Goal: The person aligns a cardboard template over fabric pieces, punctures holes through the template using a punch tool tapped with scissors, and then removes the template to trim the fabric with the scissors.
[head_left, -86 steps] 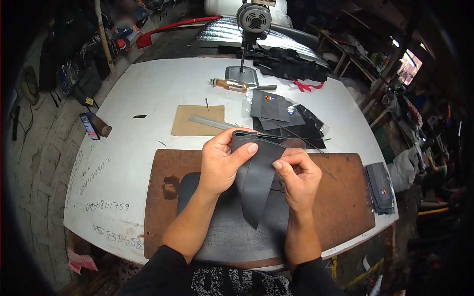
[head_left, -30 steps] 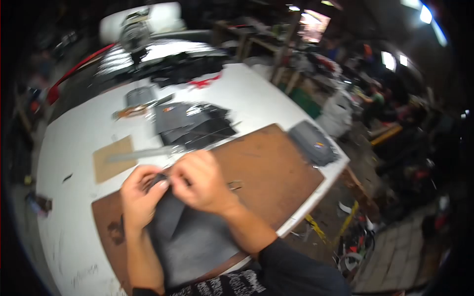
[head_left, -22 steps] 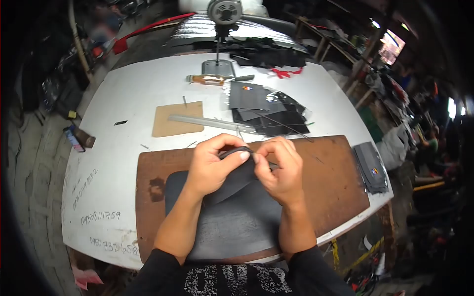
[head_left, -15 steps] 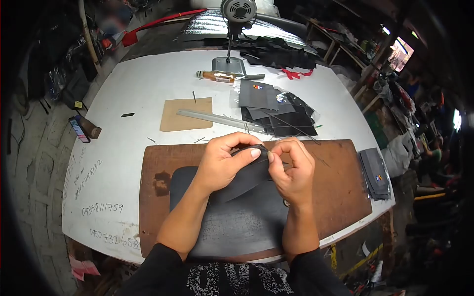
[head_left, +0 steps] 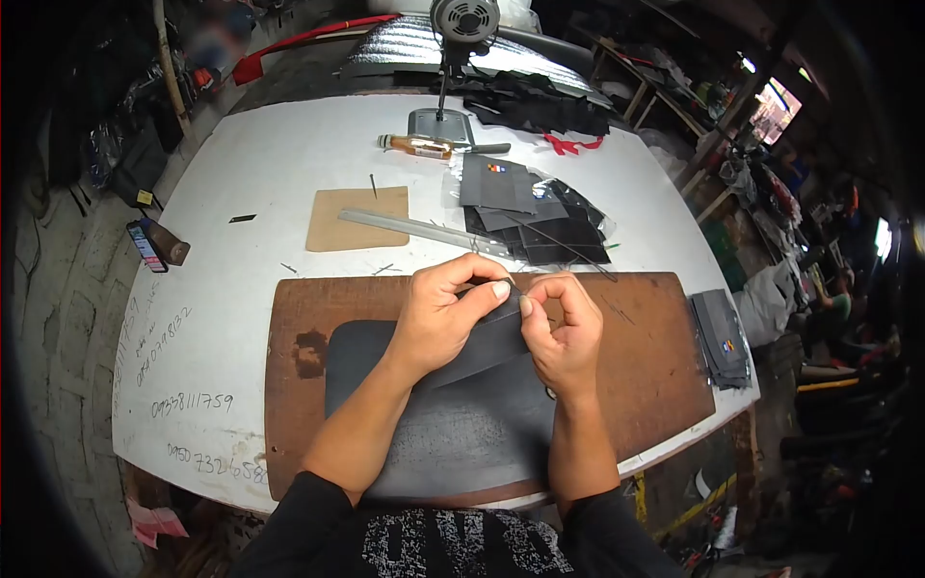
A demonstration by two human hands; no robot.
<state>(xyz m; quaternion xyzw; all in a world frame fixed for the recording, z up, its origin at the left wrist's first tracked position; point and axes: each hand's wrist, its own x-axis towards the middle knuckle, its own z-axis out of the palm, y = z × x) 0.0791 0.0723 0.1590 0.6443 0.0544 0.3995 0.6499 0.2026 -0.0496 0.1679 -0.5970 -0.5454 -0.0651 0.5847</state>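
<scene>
A dark grey fabric piece hangs between my hands above the black mat. Its top edge is pinched by my left hand, thumb pressed against the fingers. Close beside it, my right hand has thumb and index finger closed at the same edge of the piece; anything smaller between those fingertips is too fine to make out. Below lies the black mat, worn and scuffed, on a brown board.
Beyond the board are a metal ruler, a tan sheet, dark fabric pieces in plastic, a bottle and a cutting machine. A dark stack lies right, a phone left.
The view has shifted slightly, so the table sits a little further left. The fabric piece's lower edge hangs at a slightly different angle; both hands keep their pinch.
</scene>
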